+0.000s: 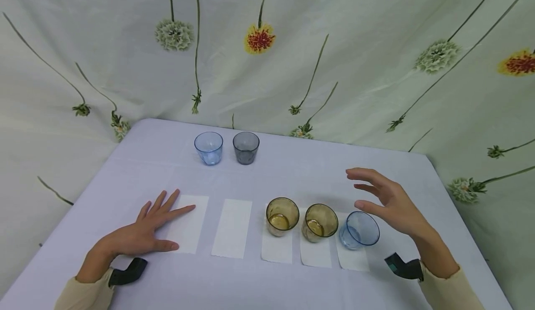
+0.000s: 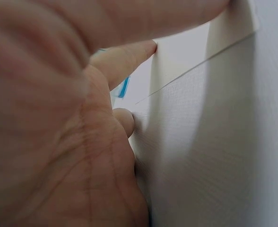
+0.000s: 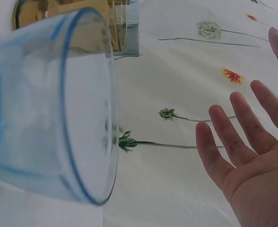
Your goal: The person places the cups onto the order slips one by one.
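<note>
My left hand [image 1: 144,232] rests with spread fingers on the table, its fingertips on the leftmost white paper rectangle [image 1: 193,226]. Over at the right, my right hand [image 1: 394,205] hovers beside and above a light blue glass [image 1: 359,232], fingers relaxed and holding nothing. The right wrist view shows that blue tumbler large, with the open palm apart from its rim. To its left stand two amber glasses, one in the middle [image 1: 319,224] and one further left [image 1: 282,217]. All three glasses are upright on paper rectangles.
A second blue glass [image 1: 209,148] and a grey glass [image 1: 246,148] stand side by side near the table's back edge. Another paper rectangle [image 1: 232,229] lies between the left hand and the amber glasses. A flower-printed cloth [image 1: 355,59] hangs behind the white table [image 1: 267,287].
</note>
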Motion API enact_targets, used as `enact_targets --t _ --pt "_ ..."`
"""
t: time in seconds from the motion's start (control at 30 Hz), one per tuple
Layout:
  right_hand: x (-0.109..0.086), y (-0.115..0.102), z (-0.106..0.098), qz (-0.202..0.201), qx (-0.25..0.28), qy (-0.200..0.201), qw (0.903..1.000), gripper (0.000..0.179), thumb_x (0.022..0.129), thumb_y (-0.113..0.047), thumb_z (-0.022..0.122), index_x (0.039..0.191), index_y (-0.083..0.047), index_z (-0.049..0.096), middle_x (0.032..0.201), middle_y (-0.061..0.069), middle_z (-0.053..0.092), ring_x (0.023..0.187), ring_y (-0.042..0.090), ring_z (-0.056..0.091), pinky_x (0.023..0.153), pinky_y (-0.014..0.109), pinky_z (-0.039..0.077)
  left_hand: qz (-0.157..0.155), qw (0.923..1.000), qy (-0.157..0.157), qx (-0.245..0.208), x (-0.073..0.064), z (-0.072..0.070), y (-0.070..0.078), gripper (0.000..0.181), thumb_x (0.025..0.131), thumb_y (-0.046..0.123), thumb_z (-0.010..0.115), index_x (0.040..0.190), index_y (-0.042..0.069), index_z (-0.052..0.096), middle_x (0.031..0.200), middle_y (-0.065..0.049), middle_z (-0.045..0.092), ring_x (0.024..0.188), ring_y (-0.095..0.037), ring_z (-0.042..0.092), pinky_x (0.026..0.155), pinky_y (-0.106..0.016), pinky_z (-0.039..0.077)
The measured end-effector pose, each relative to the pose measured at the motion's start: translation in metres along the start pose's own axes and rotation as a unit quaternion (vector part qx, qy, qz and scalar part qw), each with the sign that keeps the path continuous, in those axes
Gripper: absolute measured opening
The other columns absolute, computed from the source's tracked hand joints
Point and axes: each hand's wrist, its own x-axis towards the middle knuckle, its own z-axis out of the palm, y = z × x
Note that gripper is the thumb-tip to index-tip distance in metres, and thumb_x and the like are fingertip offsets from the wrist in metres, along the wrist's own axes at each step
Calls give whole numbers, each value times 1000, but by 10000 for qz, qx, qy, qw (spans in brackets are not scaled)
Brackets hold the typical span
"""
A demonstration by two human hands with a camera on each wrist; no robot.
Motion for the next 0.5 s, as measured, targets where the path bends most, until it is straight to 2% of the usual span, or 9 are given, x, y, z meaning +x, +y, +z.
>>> enact_targets --t 0.17,0.23,0.33,0.43,0.5 --pt "-19 13 -5 62 166 198 9996 60 87 16 63 144 4 46 147 2 53 135 10 50 107 17 42 -10 10000 -24 5 0 -1 2 79 83 39 77 153 32 40 166 -26 -4 148 -52 -20 111 -70 -20" --pt "-26 18 -7 81 408 219 9989 60 89 17 60 145 4 43 149 5 51 136 12 50 107 18 42 -1 10000 -15 22 0 -1 2 79 83 39 77 153 32 40 166 -26 -4 148 -52 -19 111 -70 -19" --pt "-35 27 -9 -48 827 185 9964 62 89 18 56 148 7 38 152 14 46 138 16 49 109 20 42 19 10000 1 40 0 -2 2 79 83 38 77 153 32 40 166 -26 -4 148 -52 -19 111 -70 -19" --pt "-41 40 -10 -364 1304 30 9908 60 91 18 52 148 13 32 155 22 40 141 22 46 111 24 41 15 10000 -10 21 0 -2 2 79 83 39 77 153 32 40 166 -26 -4 148 -53 -19 111 -70 -19" --pt "-45 47 -10 -503 1553 -76 9866 58 93 15 50 148 14 30 156 22 38 143 24 44 112 25 40 -9 10000 -19 -3 -1 -1 2 79 83 39 77 153 32 40 166 -25 -5 148 -53 -20 111 -70 -20"
